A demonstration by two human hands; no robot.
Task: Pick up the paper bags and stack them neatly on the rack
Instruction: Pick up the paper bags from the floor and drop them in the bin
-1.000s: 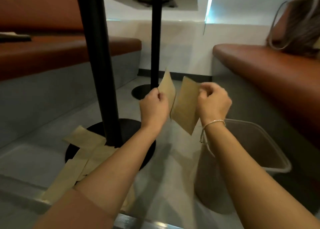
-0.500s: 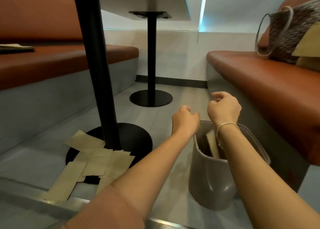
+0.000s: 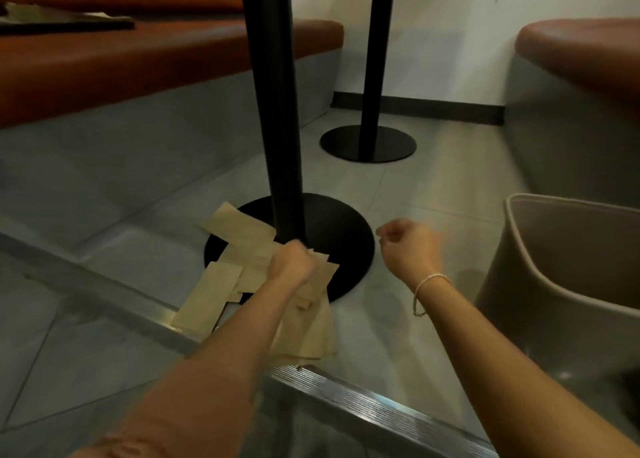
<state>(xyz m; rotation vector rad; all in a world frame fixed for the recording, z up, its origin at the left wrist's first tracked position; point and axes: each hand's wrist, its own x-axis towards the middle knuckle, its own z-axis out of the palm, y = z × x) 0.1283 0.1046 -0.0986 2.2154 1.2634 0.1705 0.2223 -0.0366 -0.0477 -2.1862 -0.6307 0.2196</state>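
Several flat brown paper bags (image 3: pixel 221 293) lie scattered on the grey floor, partly over the round black base (image 3: pixel 332 236) of a table pole. My left hand (image 3: pixel 292 262) is down on the pile near the pole, fingers curled on the top of the bags; whether it grips one is unclear. My right hand (image 3: pixel 410 246) hovers above the floor to the right of the base, loosely closed and holding nothing. A grey plastic bin (image 3: pixel 540 267) stands at the right; its inside is not visible from here.
The black table pole (image 3: pixel 273 111) rises right behind the bags. A second pole and base (image 3: pixel 369 144) stand further back. Brown cushioned benches (image 3: pixel 138 52) line both sides. A metal floor strip (image 3: pixel 363 405) runs across the front.
Both hands left the bin after dropping the bags into it. My left hand swung down and left onto the floor pile; my right hand followed partway. The view tilted downward.
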